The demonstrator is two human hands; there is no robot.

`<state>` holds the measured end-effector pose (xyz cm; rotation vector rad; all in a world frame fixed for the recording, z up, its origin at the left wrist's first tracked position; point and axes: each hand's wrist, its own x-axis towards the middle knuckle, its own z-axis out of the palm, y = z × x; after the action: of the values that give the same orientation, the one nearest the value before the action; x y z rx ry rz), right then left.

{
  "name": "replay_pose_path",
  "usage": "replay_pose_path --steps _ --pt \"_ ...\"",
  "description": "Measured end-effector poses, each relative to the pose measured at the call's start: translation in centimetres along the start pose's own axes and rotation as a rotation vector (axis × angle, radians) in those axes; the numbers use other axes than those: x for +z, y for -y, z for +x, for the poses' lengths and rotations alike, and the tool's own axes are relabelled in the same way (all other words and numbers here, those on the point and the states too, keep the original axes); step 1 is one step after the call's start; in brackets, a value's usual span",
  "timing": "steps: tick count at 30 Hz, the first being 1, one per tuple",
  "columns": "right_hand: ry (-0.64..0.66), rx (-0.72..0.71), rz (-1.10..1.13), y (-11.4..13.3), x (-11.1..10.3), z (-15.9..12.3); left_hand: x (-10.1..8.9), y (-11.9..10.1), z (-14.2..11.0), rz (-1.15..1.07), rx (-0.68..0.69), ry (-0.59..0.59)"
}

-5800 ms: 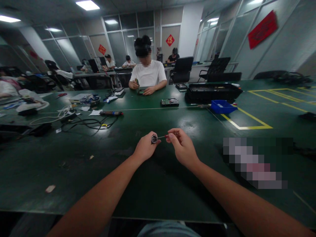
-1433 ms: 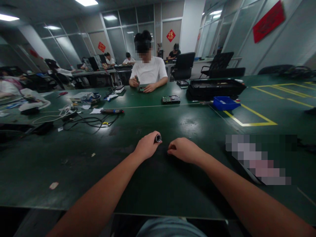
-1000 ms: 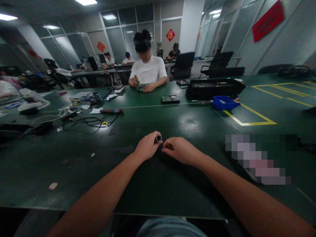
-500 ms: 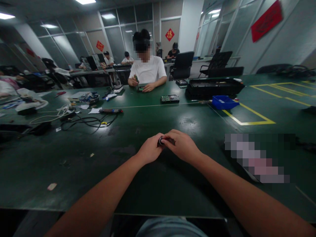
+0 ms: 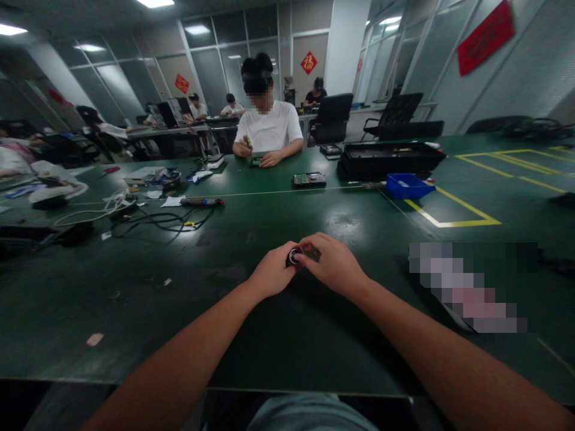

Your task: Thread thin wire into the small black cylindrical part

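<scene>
A small dark round part with a pale ring on its face (image 5: 294, 256) sits between my hands, a little above the green table. My left hand (image 5: 272, 270) is closed around its left side, the fingers mostly hidden behind it. From the right, my right hand (image 5: 335, 263) pinches the part, thumb against the ringed face and forefinger at the upper edge. Something small, dark and reddish (image 5: 316, 254) shows in the gap under the right fingers; I cannot make out what it is. The exact kind of the round part is too small to tell.
Ahead lie a hard drive (image 5: 309, 179), a blue bin (image 5: 408, 186) and a long black tray (image 5: 390, 159). A corded screwdriver-like tool (image 5: 201, 202) and black cables (image 5: 157, 222) are at left. A blurred-out flat object (image 5: 462, 293) lies right. A co-worker (image 5: 269, 129) sits opposite.
My right hand has shifted slightly up and its fingers have opened around the round part, so more of the pale ring shows. The left hand stays nearly still.
</scene>
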<state>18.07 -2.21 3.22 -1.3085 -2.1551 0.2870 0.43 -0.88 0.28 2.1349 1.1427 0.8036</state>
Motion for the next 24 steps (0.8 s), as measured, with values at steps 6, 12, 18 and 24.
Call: replay_pose_path --steps 6,12,18,24 --pt "0.018 0.044 0.005 -0.1 0.1 0.0 0.0 0.0 0.0 0.098 0.019 0.04" --pt "-0.054 0.059 0.092 0.2 -0.2 -0.2 -0.2 0.0 0.1 0.057 -0.027 -0.024" --pt "-0.197 0.0 0.228 0.7 -1.0 -0.2 -0.2 0.7 0.3 0.021 -0.089 -0.18" --pt "-0.323 0.036 0.231 1.0 -1.2 -0.8 -0.3 1.2 0.3 -0.03 -0.154 -0.216"
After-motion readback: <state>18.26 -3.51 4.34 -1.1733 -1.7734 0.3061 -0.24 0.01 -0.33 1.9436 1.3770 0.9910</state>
